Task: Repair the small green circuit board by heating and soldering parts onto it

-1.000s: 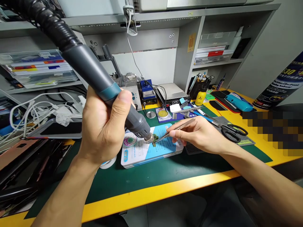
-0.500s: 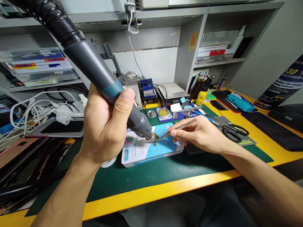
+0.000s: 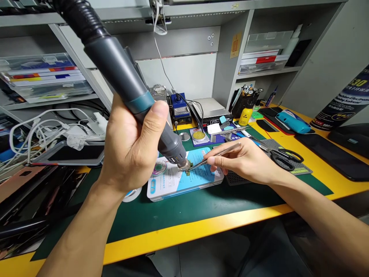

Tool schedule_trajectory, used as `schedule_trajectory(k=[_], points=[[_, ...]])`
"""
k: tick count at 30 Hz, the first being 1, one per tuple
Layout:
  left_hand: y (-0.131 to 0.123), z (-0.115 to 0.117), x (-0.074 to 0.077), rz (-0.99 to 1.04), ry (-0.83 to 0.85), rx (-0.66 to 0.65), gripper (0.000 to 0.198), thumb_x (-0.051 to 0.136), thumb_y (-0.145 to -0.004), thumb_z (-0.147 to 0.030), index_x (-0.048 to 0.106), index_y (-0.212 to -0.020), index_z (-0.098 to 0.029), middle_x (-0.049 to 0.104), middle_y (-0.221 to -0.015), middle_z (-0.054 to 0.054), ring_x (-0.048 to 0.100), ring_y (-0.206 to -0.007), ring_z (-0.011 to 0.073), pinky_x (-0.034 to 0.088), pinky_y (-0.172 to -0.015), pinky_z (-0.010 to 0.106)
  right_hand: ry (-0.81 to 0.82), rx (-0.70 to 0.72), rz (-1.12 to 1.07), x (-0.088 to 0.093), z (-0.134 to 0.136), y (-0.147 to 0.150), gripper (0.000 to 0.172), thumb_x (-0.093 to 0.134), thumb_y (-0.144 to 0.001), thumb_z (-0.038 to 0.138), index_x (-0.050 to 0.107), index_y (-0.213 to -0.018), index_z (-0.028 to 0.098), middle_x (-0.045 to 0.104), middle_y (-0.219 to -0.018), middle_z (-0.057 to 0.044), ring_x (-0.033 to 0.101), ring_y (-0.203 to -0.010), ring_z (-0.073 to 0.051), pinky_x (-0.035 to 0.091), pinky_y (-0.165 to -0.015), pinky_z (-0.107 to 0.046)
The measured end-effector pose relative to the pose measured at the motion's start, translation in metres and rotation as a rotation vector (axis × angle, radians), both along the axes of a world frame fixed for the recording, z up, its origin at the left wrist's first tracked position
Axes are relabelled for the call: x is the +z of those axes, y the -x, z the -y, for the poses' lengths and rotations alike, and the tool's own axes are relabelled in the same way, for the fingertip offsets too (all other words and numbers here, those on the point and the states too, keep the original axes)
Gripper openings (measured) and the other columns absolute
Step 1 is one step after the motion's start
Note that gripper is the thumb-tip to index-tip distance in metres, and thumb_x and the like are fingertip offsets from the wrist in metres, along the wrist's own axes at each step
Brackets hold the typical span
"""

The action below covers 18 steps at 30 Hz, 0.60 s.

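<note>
Left hand [image 3: 131, 152] wrapped round hot-air gun [image 3: 115, 71], its nozzle right at the small circuit board [image 3: 188, 172], on blue-and-white box [image 3: 170, 187], mid-scene. Right hand [image 3: 245, 161] pinching tweezers [image 3: 221, 152], tips at board's right. Best: nozzle steady, heat even, tweezers light.

The head camera looks forward and down from the person's head, at the near side of the bench [image 3: 161, 238]. The left hand [image 3: 128, 154] and the hot-air gun [image 3: 115, 65] loom large, close to the lens; the right hand [image 3: 248, 161] sits a little farther off. The wide view takes in both forearms [image 3: 83, 227], crosses the green mat [image 3: 187, 209] and reaches the grey shelving [image 3: 226, 71] behind.
</note>
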<state>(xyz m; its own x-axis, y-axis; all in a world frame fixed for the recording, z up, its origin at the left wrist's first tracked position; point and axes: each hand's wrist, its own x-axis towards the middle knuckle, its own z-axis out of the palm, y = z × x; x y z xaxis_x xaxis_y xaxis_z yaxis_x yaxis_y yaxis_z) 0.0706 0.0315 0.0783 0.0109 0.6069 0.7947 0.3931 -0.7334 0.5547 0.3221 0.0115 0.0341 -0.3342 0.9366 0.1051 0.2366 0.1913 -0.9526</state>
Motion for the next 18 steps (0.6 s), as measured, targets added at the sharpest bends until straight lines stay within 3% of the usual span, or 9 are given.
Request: schedule_trajectory(k=[18], points=[[-0.0027, 0.0020, -0.0009, -0.004, 0.005, -0.016, 0.034, 0.067, -0.099, -0.057, 0.064, -0.106, -0.024, 0.063, -0.083, 0.003, 0.062, -0.068, 0.0183, 0.054, -0.062, 0.034, 0.017, -0.027, -0.034, 0.0016, 0.0006, 0.0023, 0.021, 0.088, -0.082, 0.037, 0.088, -0.087, 0.016, 0.077, -0.067, -0.006, 0.065, -0.053, -0.016, 0.052, -0.047, -0.025]])
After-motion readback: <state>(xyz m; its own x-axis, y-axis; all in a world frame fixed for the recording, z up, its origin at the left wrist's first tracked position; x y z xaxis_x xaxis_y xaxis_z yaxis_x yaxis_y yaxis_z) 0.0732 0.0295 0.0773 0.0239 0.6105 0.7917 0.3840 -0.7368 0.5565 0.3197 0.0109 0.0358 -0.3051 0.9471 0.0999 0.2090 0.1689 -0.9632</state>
